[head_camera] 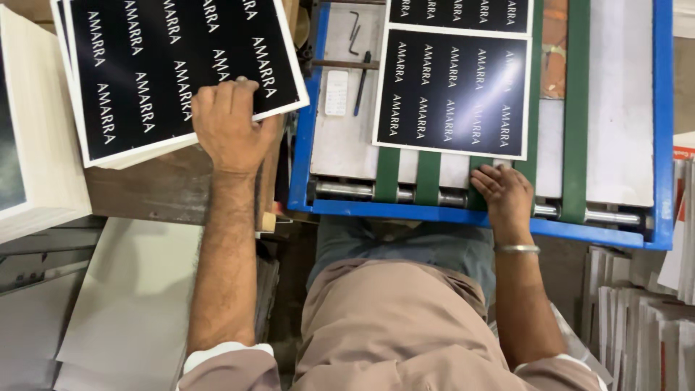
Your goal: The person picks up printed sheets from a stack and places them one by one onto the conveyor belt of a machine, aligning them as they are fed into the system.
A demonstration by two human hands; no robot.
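A worn wooden desk (156,190) carries a stack of black printed sheets (174,69) with white borders. Beside it, a blue-framed feeder (304,156) with green belts (427,176) carries one black sheet (452,93), another sheet (460,14) just ahead of it.

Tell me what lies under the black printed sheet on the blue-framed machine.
Green belts and a pale bed show below the black printed sheet, and the right hand rests there. Whatever lies directly beneath the sheet is covered.

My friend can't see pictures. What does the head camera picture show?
A person's left hand presses on a stack of black printed sheets, while the right hand rests at the near edge of a blue-framed conveyor. Another black sheet lies on its green belts.
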